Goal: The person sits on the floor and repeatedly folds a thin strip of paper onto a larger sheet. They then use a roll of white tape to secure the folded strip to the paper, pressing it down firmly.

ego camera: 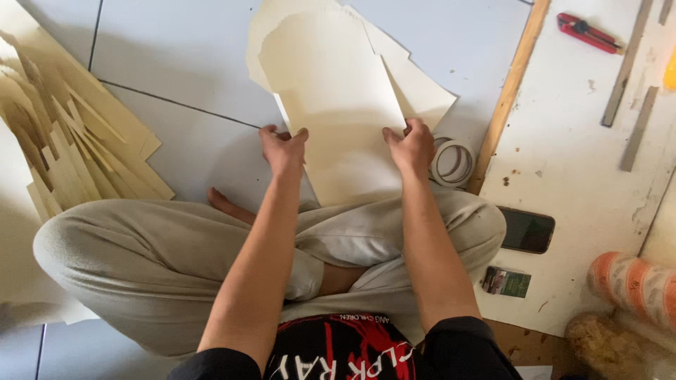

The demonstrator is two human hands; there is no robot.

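Cream paper sheet [338, 105] lying on the tiled floor [190, 63], gripped at both side edges: left hand [283, 149] and right hand [410, 146], fingers pinched closed; tape roll [453, 162] just beside the right hand.

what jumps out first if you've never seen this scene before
A large cream paper sheet lies on the floor at centre, with the left hand and right hand gripping its lower edges. At far left sits a heap of cream offcut strips; a red utility knife lies on the white board at top right.
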